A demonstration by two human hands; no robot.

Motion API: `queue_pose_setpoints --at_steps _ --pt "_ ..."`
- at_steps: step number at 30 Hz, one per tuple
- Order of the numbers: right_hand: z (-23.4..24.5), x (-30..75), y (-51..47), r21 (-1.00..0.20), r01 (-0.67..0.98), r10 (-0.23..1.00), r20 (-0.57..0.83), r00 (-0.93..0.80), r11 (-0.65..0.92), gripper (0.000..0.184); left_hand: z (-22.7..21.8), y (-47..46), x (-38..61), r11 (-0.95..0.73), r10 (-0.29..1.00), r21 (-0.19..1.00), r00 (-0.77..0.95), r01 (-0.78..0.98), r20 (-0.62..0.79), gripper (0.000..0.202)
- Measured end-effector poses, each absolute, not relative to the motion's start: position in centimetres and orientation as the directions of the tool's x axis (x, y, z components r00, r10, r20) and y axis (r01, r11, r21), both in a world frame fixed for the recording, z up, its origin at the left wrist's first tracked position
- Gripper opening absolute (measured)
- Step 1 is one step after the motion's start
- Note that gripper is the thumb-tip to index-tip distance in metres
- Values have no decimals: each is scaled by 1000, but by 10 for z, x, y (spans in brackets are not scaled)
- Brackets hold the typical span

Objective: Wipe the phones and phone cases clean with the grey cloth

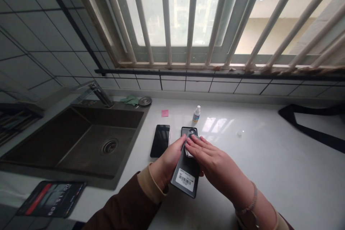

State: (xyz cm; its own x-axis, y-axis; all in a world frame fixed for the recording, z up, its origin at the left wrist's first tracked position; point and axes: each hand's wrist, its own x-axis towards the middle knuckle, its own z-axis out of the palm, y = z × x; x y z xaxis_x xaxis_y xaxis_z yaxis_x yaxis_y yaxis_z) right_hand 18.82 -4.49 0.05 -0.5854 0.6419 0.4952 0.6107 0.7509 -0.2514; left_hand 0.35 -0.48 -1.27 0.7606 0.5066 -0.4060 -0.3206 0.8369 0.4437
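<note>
My left hand [170, 158] is closed around the edges of a dark grey phone [185, 170], held tilted above the counter, back side up. A white barcode label [185, 179] is on its lower back. My right hand [211, 154] presses a small folded pale cloth [189, 153] against the phone's upper back, fingers together; most of the cloth is hidden. Behind them lies a dark phone case or second device [184, 129], mostly covered. Left of my hands lies another phone [160, 141], black screen up. A small white-capped bottle [196, 115] stands upright beyond my hands.
A steel sink [122, 167] with a tap [101, 94] is at left. Near it are a green cloth [129, 100], a drain strainer [145, 101] and a tablet [52, 199] showing a timer. A pink note [164, 113], clear cap [239, 134] and black strap [288, 115] lie on the counter.
</note>
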Motion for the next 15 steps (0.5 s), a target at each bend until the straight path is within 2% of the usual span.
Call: queue_pose_setpoints --at_steps 4,6,11,15 --pt "-3 192 -42 -222 707 701 501 -509 672 59 -5 -10 3 862 446 442 784 -247 -432 86" --pt "-4 194 -42 -233 727 716 514 -472 646 58 -2 -11 2 861 456 442 768 -252 -450 87" --pt "1 192 -45 -240 630 649 507 -568 739 55 -2 -6 3 820 535 476 720 -318 -442 77" --pt "2 189 -44 -230 646 663 479 -576 728 56 -6 -9 4 848 479 459 755 -266 -448 83"
